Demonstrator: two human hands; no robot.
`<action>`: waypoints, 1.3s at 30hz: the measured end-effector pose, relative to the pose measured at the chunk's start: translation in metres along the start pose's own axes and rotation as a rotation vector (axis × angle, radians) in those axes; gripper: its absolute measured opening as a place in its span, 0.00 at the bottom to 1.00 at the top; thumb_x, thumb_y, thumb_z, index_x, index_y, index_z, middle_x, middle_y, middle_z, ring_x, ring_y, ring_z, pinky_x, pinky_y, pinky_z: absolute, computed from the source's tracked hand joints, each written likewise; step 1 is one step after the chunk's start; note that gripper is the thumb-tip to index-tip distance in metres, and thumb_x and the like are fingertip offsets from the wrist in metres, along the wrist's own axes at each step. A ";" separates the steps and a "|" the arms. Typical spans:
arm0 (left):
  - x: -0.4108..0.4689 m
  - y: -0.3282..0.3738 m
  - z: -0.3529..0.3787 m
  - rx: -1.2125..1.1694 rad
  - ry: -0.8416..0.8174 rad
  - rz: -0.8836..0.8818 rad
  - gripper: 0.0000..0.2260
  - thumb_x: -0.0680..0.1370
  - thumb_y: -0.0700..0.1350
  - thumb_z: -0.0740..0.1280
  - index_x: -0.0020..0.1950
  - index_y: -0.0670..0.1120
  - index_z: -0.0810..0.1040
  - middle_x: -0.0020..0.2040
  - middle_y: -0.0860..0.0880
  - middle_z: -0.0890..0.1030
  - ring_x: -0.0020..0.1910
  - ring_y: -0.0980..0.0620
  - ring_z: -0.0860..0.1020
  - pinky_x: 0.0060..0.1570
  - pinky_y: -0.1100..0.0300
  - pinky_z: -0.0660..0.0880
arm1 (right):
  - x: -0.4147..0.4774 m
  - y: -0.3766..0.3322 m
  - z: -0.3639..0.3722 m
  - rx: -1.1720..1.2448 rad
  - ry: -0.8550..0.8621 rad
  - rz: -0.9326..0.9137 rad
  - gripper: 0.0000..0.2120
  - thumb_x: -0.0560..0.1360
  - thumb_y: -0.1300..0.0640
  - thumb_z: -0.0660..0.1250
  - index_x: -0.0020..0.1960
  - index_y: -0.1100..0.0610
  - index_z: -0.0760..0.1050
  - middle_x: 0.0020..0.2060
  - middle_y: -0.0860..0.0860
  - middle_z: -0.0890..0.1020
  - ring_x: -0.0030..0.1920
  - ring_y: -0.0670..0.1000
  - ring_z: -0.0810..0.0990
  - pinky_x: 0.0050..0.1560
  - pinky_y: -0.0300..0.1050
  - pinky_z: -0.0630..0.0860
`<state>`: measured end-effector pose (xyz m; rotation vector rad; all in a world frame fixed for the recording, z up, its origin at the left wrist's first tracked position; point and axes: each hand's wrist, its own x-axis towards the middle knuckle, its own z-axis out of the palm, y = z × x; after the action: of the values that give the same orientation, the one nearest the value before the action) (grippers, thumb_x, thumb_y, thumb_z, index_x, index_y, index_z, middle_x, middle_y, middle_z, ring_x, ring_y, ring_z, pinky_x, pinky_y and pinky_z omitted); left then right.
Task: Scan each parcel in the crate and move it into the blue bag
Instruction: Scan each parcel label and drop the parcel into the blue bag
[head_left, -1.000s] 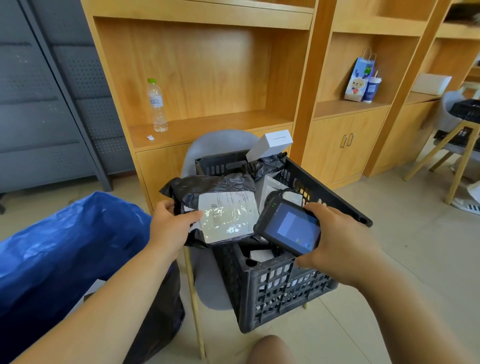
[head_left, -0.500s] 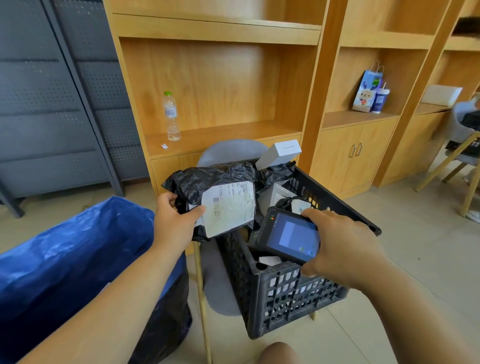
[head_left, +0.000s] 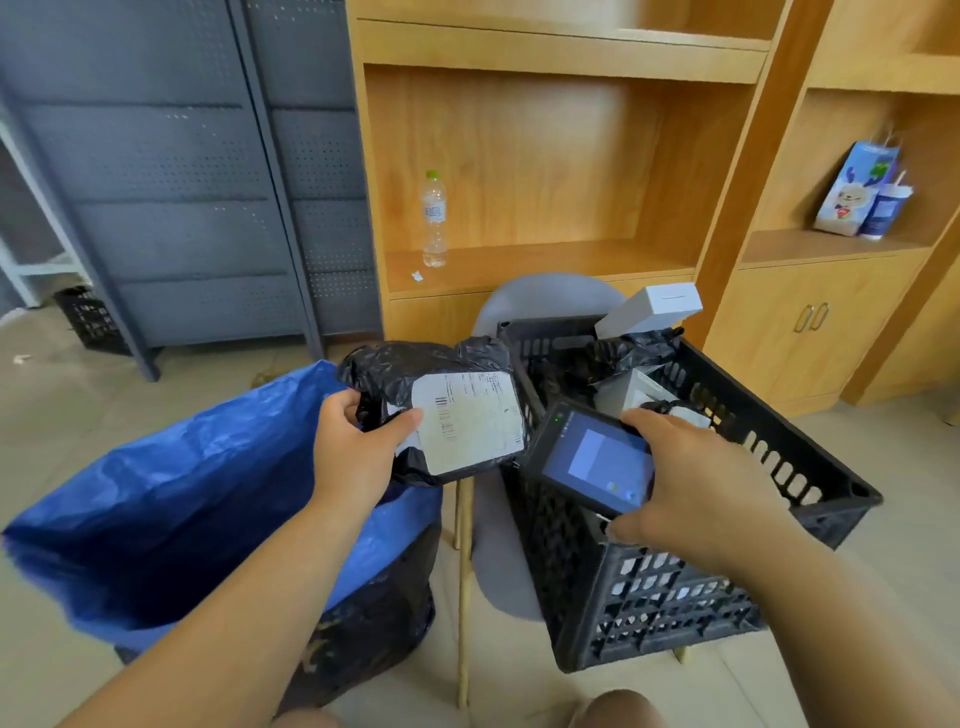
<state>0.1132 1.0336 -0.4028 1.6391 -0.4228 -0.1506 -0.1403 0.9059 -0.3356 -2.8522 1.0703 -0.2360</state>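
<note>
My left hand (head_left: 353, 452) grips a black plastic parcel (head_left: 436, 400) with a white shipping label facing me. The parcel hangs above the right rim of the open blue bag (head_left: 171, 499), just left of the crate. My right hand (head_left: 696, 483) holds a black handheld scanner (head_left: 592, 457) with a lit screen, close to the parcel's right edge. The black slatted crate (head_left: 779, 467) sits tilted on a grey chair and holds more parcels: a white box (head_left: 649, 309) sticking up at the back, a black bag (head_left: 628, 348) and a pale box (head_left: 628, 389).
Wooden shelving (head_left: 545, 171) stands behind, with a water bottle (head_left: 434, 218) on its ledge and a paper gift bag (head_left: 852, 187) at the right. A grey metal rack (head_left: 182, 182) fills the left. Another black crate (head_left: 88, 317) sits on the floor under it.
My left hand has carried the black parcel leftward, off the crate and over the blue bag's edge. The scanner has stayed beside it. The view has swung left.
</note>
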 end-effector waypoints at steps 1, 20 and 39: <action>0.002 -0.005 -0.012 0.008 0.028 -0.022 0.22 0.68 0.48 0.77 0.55 0.53 0.69 0.46 0.62 0.73 0.43 0.64 0.73 0.36 0.68 0.67 | 0.004 -0.008 0.002 0.006 -0.003 -0.015 0.43 0.57 0.38 0.74 0.67 0.46 0.60 0.51 0.46 0.74 0.45 0.50 0.72 0.42 0.46 0.71; 0.043 -0.068 -0.080 0.487 -0.207 -0.196 0.19 0.74 0.53 0.72 0.61 0.48 0.77 0.62 0.50 0.78 0.56 0.52 0.77 0.43 0.63 0.72 | 0.035 -0.049 0.021 0.037 -0.073 -0.033 0.43 0.55 0.38 0.75 0.65 0.44 0.60 0.47 0.43 0.72 0.43 0.48 0.72 0.39 0.44 0.71; 0.048 0.034 0.228 0.539 -0.769 0.264 0.05 0.74 0.54 0.70 0.45 0.58 0.76 0.45 0.57 0.80 0.43 0.59 0.77 0.38 0.64 0.70 | 0.036 0.155 -0.015 0.005 0.098 0.391 0.36 0.56 0.40 0.72 0.60 0.45 0.64 0.42 0.44 0.72 0.41 0.50 0.74 0.38 0.45 0.72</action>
<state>0.0728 0.8022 -0.3890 1.9892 -1.3523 -0.5070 -0.2162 0.7654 -0.3379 -2.5760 1.6088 -0.3471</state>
